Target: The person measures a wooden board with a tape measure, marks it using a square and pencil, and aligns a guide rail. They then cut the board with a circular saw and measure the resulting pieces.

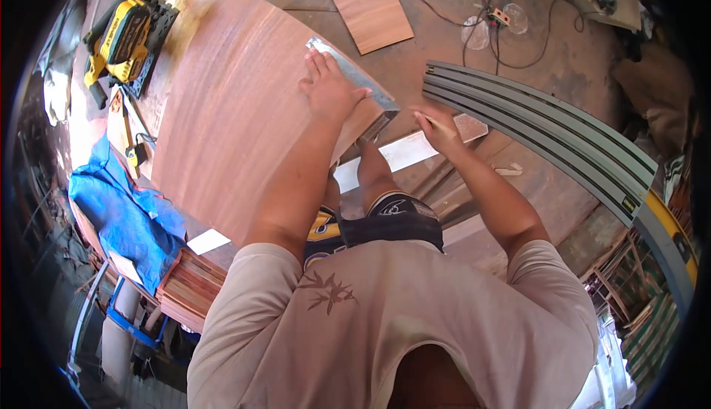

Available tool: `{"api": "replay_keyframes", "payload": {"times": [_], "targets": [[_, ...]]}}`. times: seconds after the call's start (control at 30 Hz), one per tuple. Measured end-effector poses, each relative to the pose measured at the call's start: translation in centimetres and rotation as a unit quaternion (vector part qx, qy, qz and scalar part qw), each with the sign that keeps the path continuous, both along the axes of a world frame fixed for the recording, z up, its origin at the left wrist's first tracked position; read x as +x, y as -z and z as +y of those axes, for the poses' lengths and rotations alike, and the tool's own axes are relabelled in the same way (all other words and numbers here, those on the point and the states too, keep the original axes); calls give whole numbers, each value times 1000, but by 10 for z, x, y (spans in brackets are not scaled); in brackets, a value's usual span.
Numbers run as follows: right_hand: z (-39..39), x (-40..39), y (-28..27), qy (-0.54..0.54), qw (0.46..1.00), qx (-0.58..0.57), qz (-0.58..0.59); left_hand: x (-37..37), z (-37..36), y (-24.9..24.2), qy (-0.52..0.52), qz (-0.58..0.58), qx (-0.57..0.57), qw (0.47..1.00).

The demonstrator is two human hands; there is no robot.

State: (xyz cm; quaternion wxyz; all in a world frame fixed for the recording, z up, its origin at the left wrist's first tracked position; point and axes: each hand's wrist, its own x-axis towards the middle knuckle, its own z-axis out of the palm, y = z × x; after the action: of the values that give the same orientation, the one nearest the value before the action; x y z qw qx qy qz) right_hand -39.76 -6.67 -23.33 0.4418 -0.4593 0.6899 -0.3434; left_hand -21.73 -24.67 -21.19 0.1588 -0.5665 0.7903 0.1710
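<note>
A broad reddish-brown wooden panel (222, 105) lies in front of me, raised off the floor. My left hand (326, 87) rests on it, fingers spread and lying flat, partly over a silver metal strip (366, 87) along the panel's right edge. At the strip's near end is a darker bar (379, 124), like the stock of a try square. Just right of the panel's corner, my right hand (442, 130) is closed around a thin, light stick that looks like a pencil (435, 121). Its tip is too small to make out.
Left of the panel stand a yellow-and-black power tool (124, 38) and a blue cloth (122, 201). A long grey guide rail (533, 127) runs along the right. Beyond lie a smaller wooden board (365, 5) and cables with a socket (501, 18) on the floor.
</note>
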Motion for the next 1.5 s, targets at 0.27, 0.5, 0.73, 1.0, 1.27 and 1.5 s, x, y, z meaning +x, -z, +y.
{"api": "replay_keyframes", "payload": {"times": [0.27,0.5,0.73,1.0,1.27,1.5], "targets": [[-27,51,25,172,922,235,-254,22,2,4,11,49,4,999],[-16,98,-52,107,963,108,-222,117,60,-37,-8,449,87,889],[-158,273,-54,-127,959,56,-248,253,72,-46,-248,466,-25,849],[-334,430,-27,-257,952,-72,150,441,-93,-14,-340,275,-268,858],[-413,489,-2,-247,936,3,251,513,-165,14,-300,157,-185,923],[-381,484,12,-240,936,-139,215,518,-201,30,-266,191,-151,933]]}}
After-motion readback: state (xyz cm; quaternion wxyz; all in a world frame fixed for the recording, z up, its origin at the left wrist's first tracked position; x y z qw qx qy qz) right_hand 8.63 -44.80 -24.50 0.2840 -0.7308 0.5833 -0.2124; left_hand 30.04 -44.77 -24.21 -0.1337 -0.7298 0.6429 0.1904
